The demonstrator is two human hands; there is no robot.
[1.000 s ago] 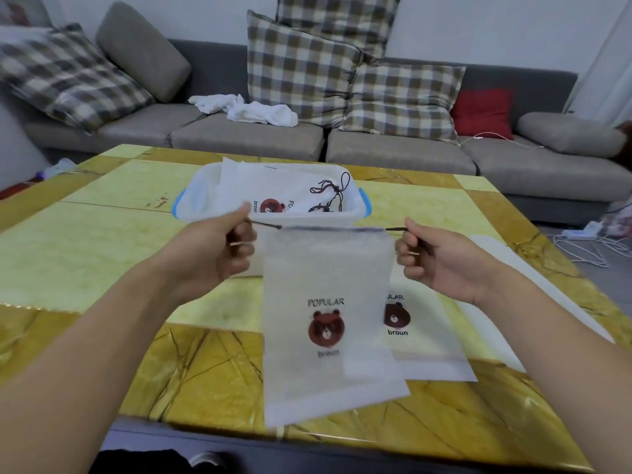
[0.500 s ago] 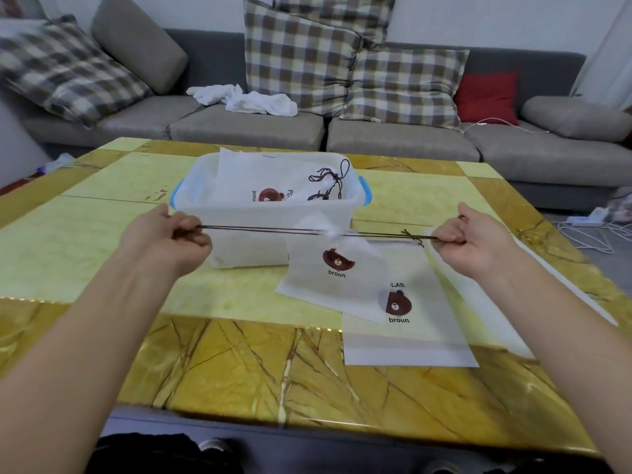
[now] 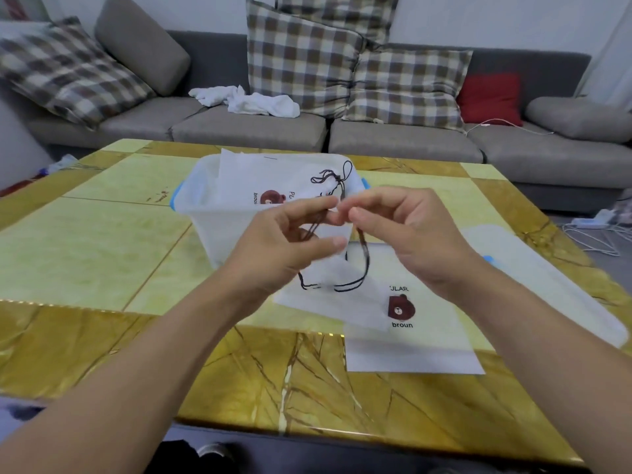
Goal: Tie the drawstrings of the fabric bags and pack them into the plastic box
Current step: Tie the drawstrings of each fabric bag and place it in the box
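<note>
- Both my hands are raised over the yellow marble-patterned table, fingertips meeting just in front of the plastic box.
- My left hand has thumb and forefinger pinched on the dark drawstrings; the other fingers curl loosely, and motion blur smears the thumb tip.
- My right hand pinches too, at the same meeting point — one strand drops from under its fingers, but whether it grips that strand or only touches it, I cannot tell.
- The cords hang below both hands in two long loops, dark against the white fabric bag I'm working on.
- That bag sags from my hands down to the tabletop; its gathered mouth is hidden behind my fingers and its bear print shows only as a brown patch behind my left hand.
- Under it lies a second bag, flat on the table, its printed word cut to "ULAR" above a brown bear and "broun".
- Inside the box sits a packed bag with a tied bow of cord — its print is half covered by my left hand.
- The box lid lies to the right, partly behind my right forearm.
- A grey sofa with plaid cushions runs along the back.
</note>
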